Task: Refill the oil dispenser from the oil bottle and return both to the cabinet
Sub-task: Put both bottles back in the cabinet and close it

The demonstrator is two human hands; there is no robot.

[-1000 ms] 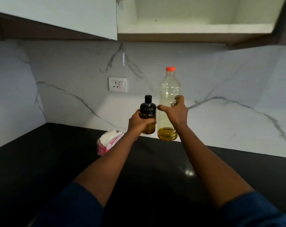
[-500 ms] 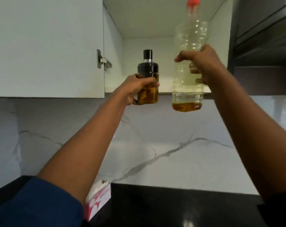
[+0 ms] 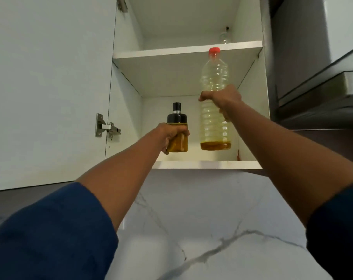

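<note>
Nearest to us, at the bottom corners of the frame, we see two dark blue sleeves, the left sleeve (image 3: 50, 229) and the right sleeve (image 3: 337, 229), with bare forearms reaching up and away toward the centre. Behind the arms, across the lower part of the frame, lies a white marble wall (image 3: 191, 219) with grey veins. Further along, the left hand (image 3: 171, 134) has its fingers wrapped round the amber body of the oil dispenser (image 3: 176, 118), which stands upright under a black cap and shows oil through most of its glass. Just beside it to the right, the right hand (image 3: 222, 102) grips the oil bottle (image 3: 214, 77) about its ribbed middle; the bottle is upright, clear plastic with a red cap, and only a shallow band of oil lies at its base. We see both vessels inside the lower compartment of the open cabinet (image 3: 208, 164), slightly apart from each other, their bases low over its floor; we cannot tell whether either one touches that floor. At the left of the frame the white cabinet door (image 3: 50, 87) stands open on a metal hinge (image 3: 108, 128). Above the bottle's cap runs the upper shelf (image 3: 187, 50), and far back on it stands a small clear glass item (image 3: 225, 37), too dim to name. A dark grey unit (image 3: 313, 93) fills the right edge.
</note>
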